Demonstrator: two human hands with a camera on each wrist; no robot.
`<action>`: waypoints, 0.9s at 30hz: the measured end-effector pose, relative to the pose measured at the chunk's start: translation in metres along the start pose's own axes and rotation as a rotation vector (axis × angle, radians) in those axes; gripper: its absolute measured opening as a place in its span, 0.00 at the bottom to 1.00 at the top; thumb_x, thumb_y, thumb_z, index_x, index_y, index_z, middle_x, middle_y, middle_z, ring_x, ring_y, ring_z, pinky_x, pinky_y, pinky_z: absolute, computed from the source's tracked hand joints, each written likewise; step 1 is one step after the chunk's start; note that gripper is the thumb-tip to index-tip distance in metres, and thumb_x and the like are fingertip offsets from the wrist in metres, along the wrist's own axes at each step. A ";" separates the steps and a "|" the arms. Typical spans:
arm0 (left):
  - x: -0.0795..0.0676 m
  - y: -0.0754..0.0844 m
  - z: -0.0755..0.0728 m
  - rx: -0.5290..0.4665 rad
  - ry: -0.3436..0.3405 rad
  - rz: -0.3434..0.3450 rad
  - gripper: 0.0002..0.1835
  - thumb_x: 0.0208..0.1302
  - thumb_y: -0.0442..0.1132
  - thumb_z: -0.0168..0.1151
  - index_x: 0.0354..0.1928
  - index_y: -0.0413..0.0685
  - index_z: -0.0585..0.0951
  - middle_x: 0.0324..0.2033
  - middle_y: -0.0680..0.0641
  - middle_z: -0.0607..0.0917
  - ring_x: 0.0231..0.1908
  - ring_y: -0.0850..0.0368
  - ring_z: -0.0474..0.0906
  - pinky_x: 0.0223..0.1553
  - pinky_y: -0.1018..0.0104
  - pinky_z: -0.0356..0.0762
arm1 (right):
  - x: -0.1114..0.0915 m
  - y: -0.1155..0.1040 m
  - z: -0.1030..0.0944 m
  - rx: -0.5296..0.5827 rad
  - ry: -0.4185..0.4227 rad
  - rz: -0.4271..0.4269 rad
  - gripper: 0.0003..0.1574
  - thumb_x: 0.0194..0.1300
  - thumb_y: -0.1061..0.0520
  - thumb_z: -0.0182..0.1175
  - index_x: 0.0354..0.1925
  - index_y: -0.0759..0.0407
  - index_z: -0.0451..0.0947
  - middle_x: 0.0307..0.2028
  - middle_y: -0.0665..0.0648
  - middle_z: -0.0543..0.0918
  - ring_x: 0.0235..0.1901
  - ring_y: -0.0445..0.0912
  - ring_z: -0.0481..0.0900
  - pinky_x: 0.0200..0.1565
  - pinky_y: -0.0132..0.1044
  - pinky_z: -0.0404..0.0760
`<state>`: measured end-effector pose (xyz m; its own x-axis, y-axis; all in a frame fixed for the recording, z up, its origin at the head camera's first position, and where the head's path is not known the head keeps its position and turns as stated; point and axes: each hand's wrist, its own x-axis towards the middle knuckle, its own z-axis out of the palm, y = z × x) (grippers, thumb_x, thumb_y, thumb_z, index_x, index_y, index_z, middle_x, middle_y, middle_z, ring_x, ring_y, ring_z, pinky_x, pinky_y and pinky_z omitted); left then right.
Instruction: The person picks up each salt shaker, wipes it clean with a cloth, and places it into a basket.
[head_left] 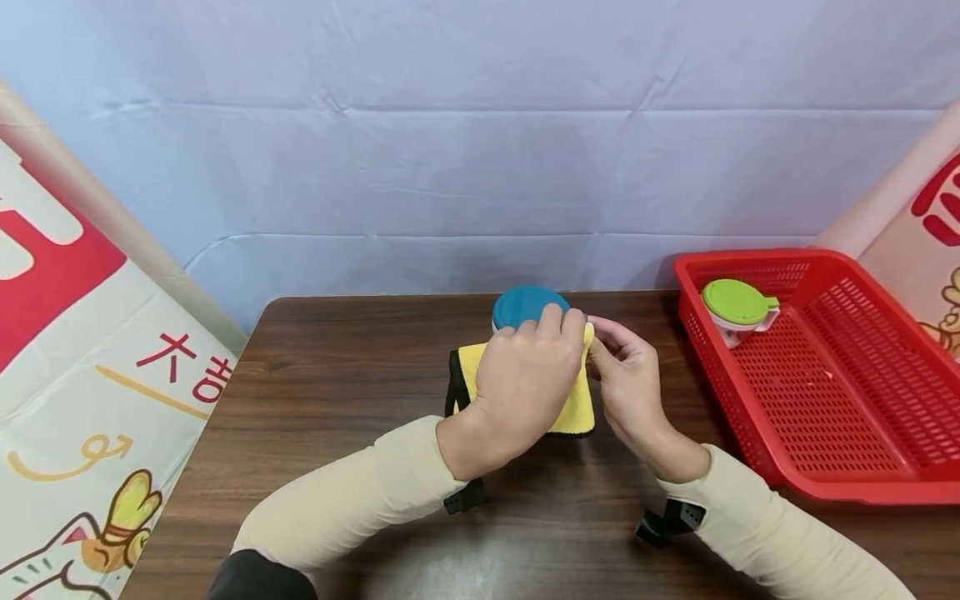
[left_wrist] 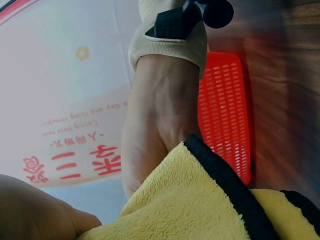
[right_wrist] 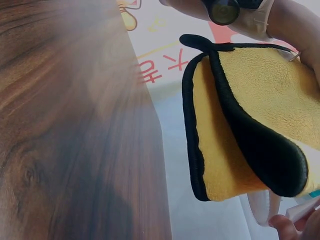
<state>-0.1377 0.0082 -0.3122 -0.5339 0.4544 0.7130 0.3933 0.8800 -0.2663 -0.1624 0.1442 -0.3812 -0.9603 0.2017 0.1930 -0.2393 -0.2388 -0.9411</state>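
My left hand [head_left: 528, 379] grips a folded yellow cloth [head_left: 573, 408] with black edging, close to the jar with a blue lid [head_left: 528, 304]. Part of this jar is hidden behind the hand and cloth. To the right, my right hand [head_left: 630, 379] pinches a white part at the jar's side, seemingly its handle. The right wrist view shows right-hand fingers [right_wrist: 286, 229] at a white and clear piece below the cloth [right_wrist: 270, 85]. In the left wrist view the cloth [left_wrist: 185, 205] hangs in front of the right hand, covering its fingers.
A red perforated basket [head_left: 795, 483] stands on the right side of the brown wooden table [head_left: 337, 367]. In its far left corner sits a similar jar with a green lid [head_left: 735, 302]. A pale curtain [head_left: 480, 167] hangs behind the table.
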 end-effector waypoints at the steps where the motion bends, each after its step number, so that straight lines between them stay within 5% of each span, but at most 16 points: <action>1: 0.000 0.000 0.000 -0.001 -0.002 0.001 0.10 0.66 0.36 0.59 0.26 0.51 0.75 0.17 0.54 0.68 0.11 0.63 0.64 0.14 0.74 0.60 | 0.000 0.000 0.000 -0.004 -0.001 0.003 0.22 0.69 0.73 0.59 0.39 0.47 0.89 0.32 0.47 0.87 0.28 0.37 0.80 0.28 0.26 0.78; 10: -0.003 -0.004 -0.004 -0.032 -0.020 0.014 0.10 0.68 0.39 0.61 0.26 0.50 0.76 0.19 0.53 0.70 0.12 0.62 0.65 0.15 0.74 0.62 | -0.002 0.000 -0.002 0.005 -0.025 0.014 0.13 0.69 0.68 0.64 0.41 0.50 0.88 0.33 0.50 0.86 0.26 0.38 0.79 0.27 0.27 0.78; 18: -0.008 -0.009 -0.007 -0.032 -0.038 0.027 0.10 0.68 0.41 0.64 0.28 0.49 0.77 0.19 0.53 0.71 0.13 0.62 0.65 0.15 0.74 0.62 | -0.002 -0.002 -0.002 0.052 -0.010 0.049 0.19 0.70 0.73 0.59 0.41 0.50 0.87 0.33 0.50 0.87 0.26 0.38 0.82 0.31 0.32 0.85; 27: -0.013 -0.017 -0.009 -0.052 -0.057 0.046 0.16 0.65 0.50 0.70 0.30 0.48 0.78 0.21 0.53 0.72 0.14 0.62 0.66 0.16 0.74 0.61 | -0.003 -0.005 -0.004 0.026 -0.021 0.084 0.14 0.69 0.69 0.62 0.45 0.53 0.87 0.36 0.50 0.88 0.31 0.40 0.86 0.35 0.34 0.86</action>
<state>-0.1304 -0.0146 -0.3109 -0.5554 0.5028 0.6624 0.4559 0.8502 -0.2632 -0.1579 0.1483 -0.3776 -0.9799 0.1595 0.1194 -0.1607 -0.2784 -0.9469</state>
